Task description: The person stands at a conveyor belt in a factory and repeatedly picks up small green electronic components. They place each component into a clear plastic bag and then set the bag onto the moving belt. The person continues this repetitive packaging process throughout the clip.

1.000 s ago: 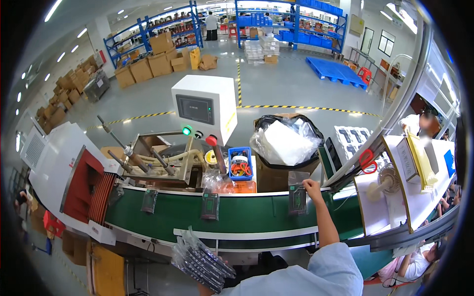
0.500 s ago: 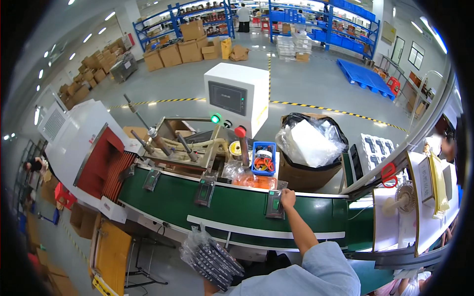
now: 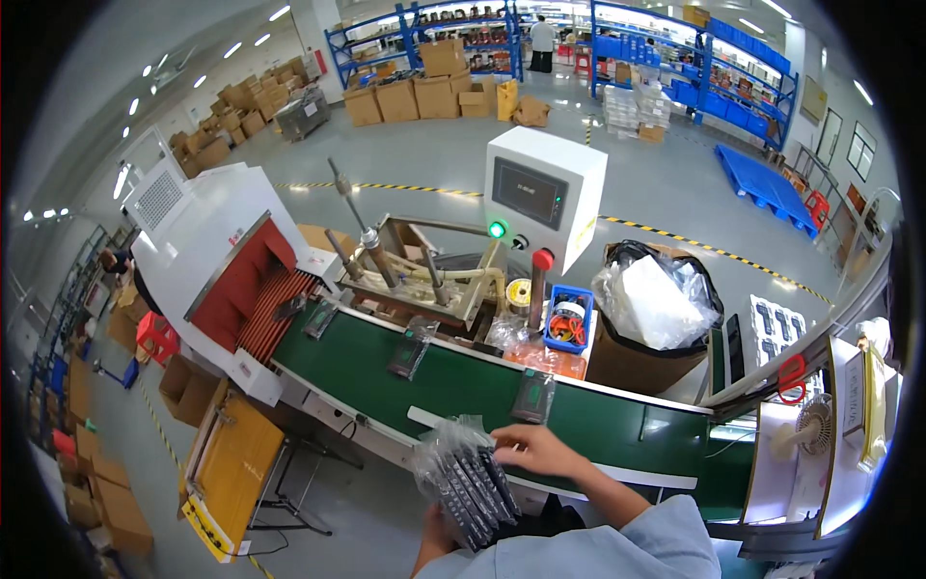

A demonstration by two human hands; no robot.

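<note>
My left hand (image 3: 439,527), mostly hidden behind the load, supports a stack of flat dark items in clear plastic bags (image 3: 473,494) at the lower middle. My right hand (image 3: 536,450) is at the upper right edge of this stack, thumb and fingers bent but apart at the loose plastic. Beyond it, a bagged dark flat pack with a green mark (image 3: 532,397) lies on the green conveyor belt (image 3: 463,389). Farther left along the belt lie another bagged pack (image 3: 412,349) and a smaller-looking one (image 3: 320,319).
At the belt's left end stands a white machine with a red curtained opening (image 3: 241,280). Behind the belt are a white control box (image 3: 545,193), a blue bin of small items (image 3: 569,319) and a black-lined carton of plastic waste (image 3: 656,309). A yellow board (image 3: 231,463) stands lower left.
My right hand has let go of the pack on the belt and come back to the stack. The stack has moved right in view; the whole view has swung left.
</note>
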